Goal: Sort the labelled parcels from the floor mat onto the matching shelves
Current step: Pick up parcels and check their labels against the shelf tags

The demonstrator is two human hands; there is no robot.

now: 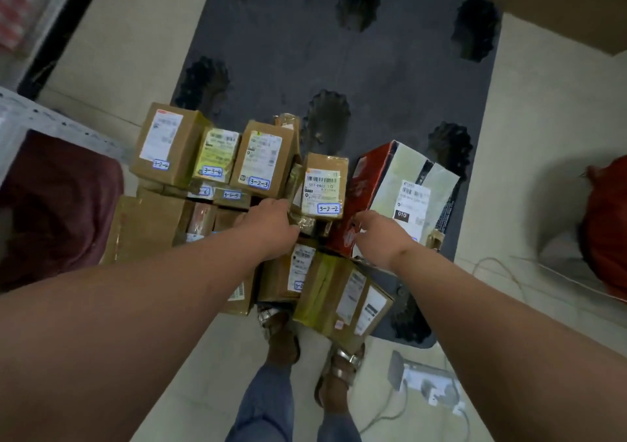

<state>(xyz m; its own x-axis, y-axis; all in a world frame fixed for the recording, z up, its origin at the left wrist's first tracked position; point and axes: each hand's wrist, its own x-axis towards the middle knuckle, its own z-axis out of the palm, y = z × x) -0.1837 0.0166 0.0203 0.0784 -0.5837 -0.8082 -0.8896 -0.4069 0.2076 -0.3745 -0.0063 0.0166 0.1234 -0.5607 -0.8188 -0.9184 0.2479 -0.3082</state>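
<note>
A: Which parcel is being gone for?

B: The 3-2-2 box (325, 183) is judged to be the target. It is being reached for from both sides, probably so that it can be lifted straight up without the pile being tipped.

A: Where is it lying?

B: It is standing on top of other parcels near the front edge of the mat (373, 68). The 3-2-3 box (263, 160) is standing just left of it, the 3-3-4 box (217, 156) further left. The red box (366, 190) is leaning just to its right.

A: And the hands?

B: The left hand (271, 227) is being held at the 3-2-2 box's lower left corner, its back turned to the camera. Its fingers are hidden beneath it, so whether anything is being gripped cannot be told. The right hand (380, 238) is being held just below and right of the 3-2-2 box, in front of the red box. Its fingers (358, 229) are curled loosely towards the 3-2-2 box; no contact with either box is being shown clearly, so its grasp cannot be told either.

A: So the box is lying between the two hands?

B: Above and between them. A grip on its two lower sides is probably being prepared. The label is being left uncovered, likely so the shelf number can be read.
</note>
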